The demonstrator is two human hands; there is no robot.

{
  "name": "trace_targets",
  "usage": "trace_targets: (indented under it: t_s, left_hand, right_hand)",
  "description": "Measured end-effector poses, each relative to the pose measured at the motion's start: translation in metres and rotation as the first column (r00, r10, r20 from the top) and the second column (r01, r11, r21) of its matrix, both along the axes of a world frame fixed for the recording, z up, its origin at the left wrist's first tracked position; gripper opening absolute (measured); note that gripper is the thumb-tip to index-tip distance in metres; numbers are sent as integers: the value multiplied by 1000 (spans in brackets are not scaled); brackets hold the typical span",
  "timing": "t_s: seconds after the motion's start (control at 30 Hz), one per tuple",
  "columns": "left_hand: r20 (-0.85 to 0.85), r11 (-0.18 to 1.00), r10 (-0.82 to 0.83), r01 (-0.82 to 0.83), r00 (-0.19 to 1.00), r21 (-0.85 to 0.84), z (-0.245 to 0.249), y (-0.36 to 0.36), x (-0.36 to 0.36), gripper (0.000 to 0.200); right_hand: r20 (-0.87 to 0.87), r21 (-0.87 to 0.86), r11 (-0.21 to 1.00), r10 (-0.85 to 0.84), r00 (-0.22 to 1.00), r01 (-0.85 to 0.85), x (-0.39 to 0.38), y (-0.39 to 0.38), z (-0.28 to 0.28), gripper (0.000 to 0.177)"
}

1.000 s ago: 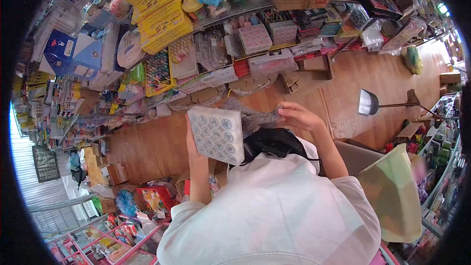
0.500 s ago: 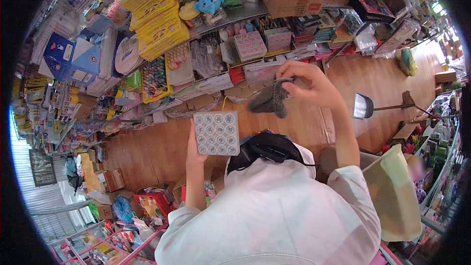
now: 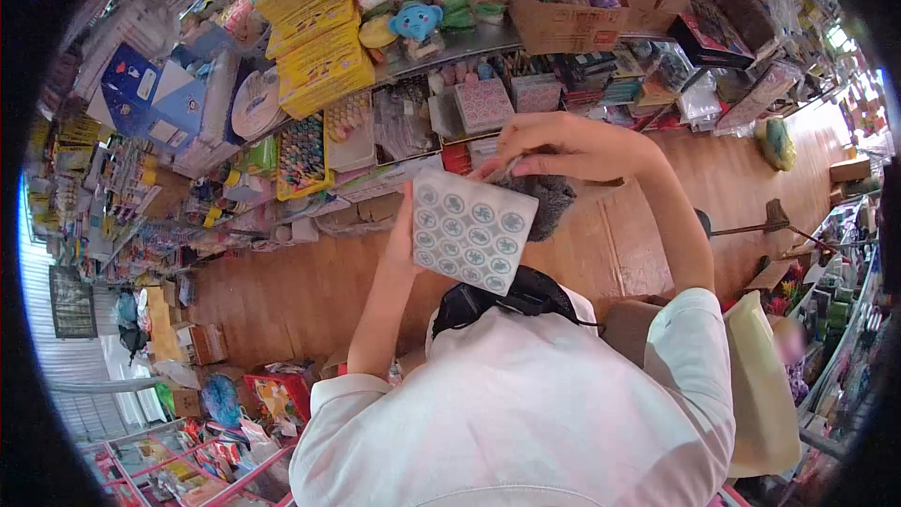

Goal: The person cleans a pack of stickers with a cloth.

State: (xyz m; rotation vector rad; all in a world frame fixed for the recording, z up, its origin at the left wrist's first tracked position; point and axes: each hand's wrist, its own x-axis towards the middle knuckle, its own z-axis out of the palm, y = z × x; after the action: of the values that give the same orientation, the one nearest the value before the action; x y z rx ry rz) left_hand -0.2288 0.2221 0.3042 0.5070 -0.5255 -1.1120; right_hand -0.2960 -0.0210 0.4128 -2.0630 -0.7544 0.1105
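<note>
A square pale box [image 3: 474, 230] with rows of round blue-green designs is held by its left edge in my left hand [image 3: 402, 239], and it is tilted. My right hand [image 3: 540, 152] pinches a dark grey cloth [image 3: 552, 207] at the box's upper right. Part of the cloth hangs behind the box, hidden by it. Beyond my hands, a similar box with pink round designs [image 3: 484, 103] stands on the shelf.
Shelves ahead hold yellow packs [image 3: 324, 70], a tray of colourful pens [image 3: 302, 155] and a cardboard box [image 3: 563, 23]. A long-handled dustpan [image 3: 741, 228] lies on the wooden floor at the right. Red-framed racks [image 3: 178, 469] are at lower left.
The pale box has moved right and up and is now tilted. My right hand has come left and down with the cloth, which now sits partly behind the box.
</note>
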Motion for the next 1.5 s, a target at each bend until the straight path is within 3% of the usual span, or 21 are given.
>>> trace_targets:
  t_s: [0.13, 0.23, 0.3, 0.33, 0.4, 0.43, 0.5, 0.6, 0.67, 0.7, 0.73, 0.83, 0.9, 0.97, 1.03, 1.1, 1.17, 1.27, 1.3, 1.37, 1.5]
  left_hand:
    - [45, 983, 39, -46, 998, 178, -13, 2, 1, 76]
    - [-44, 989, 26, -20, 999, 145, -11, -2, -3, 68]
    - [-133, 979, 64, -37, 989, 200, -26, -2, -4, 64]
    - [-218, 966, 104, -46, 970, 255, -31, -1, -5, 61]
    - [-247, 979, 115, -67, 962, 195, -30, -1, -7, 58]
    - [-277, 987, 120, -86, 953, 133, -29, 0, -8, 55]
    - [-285, 979, 169, -128, 943, 160, -25, 3, -10, 54]
    - [-318, 958, 242, -173, 917, 230, -25, 5, -14, 54]
    - [-342, 944, 276, -186, 898, 274, -25, 6, -16, 55]
    - [-355, 940, 293, -200, 888, 275, -23, 6, -17, 55]
    - [-368, 936, 309, -213, 877, 279, -23, 6, -19, 55]
    - [-320, 900, 399, -301, 859, 315, -25, 9, -20, 55]
    - [-315, 876, 446, -336, 838, 347, -21, 11, -24, 56]
    - [-312, 851, 489, -367, 814, 376, -21, 9, -27, 56]
    - [-328, 836, 521, -392, 788, 385, -25, 6, -33, 58]
    - [-317, 836, 529, -419, 787, 354, -29, 2, -38, 57]
    - [-300, 828, 547, -453, 782, 330, -35, -7, -41, 56]
    - [-221, 798, 574, -479, 789, 365, -54, 1, -54, 55]
    - [-382, 765, 629, -452, 678, 458, -60, 0, -58, 54]
    - [-381, 736, 650, -420, 657, 531, -66, 3, -57, 53]
    - [-239, 760, 587, -423, 774, 494, -37, 5, -59, 52]
  right_hand:
    - [-117, 22, 1000, 20, 993, -18, 8, -1, -2, 17]
    - [-142, 30, 999, -16, 990, 21, 9, -2, -7, 16]
    - [-321, 294, 936, -92, 943, 191, 10, -6, -28, 29]
    - [-323, 295, 937, -87, 943, 187, 7, -6, -39, 29]
    - [-573, 282, 816, -280, 770, 505, -7, -2, -68, 49]
    - [-763, 435, 714, -31, 645, 548, -15, -3, -87, 67]
    - [-797, 561, 600, 204, 569, 571, -29, -4, -129, 68]
    - [-723, 661, 541, 276, 633, 520, -45, 23, -180, 65]
    - [-648, 736, 354, 118, 753, 578, -45, 50, -189, 52]
    - [-636, 657, 432, -122, 762, 618, -44, 57, -189, 44]
    - [-638, 656, 436, -114, 761, 616, -42, 57, -192, 44]
    - [-786, 611, -60, -166, 596, 790, -35, 55, -174, 26]
    - [-718, 674, -72, -299, 628, 736, -39, 47, -135, 29]
    - [-636, 732, -72, -430, 641, 678, -42, 45, -108, 34]
    - [-172, 532, 300, -877, 448, 792, -48, 51, -92, 23]
    - [-174, 149, 526, -820, 546, 837, -57, 77, -91, 23]
    - [379, -272, 730, -518, 767, 627, -43, 102, -91, 37]
    - [433, -209, 793, -450, 781, 572, -42, 128, -103, 53]
    - [426, -184, 850, -383, 820, 493, -44, 133, -104, 55]
    - [437, -191, 909, -260, 861, 371, -47, 135, -106, 55]
    - [449, -278, 801, -379, 809, 530, -42, 99, -93, 57]
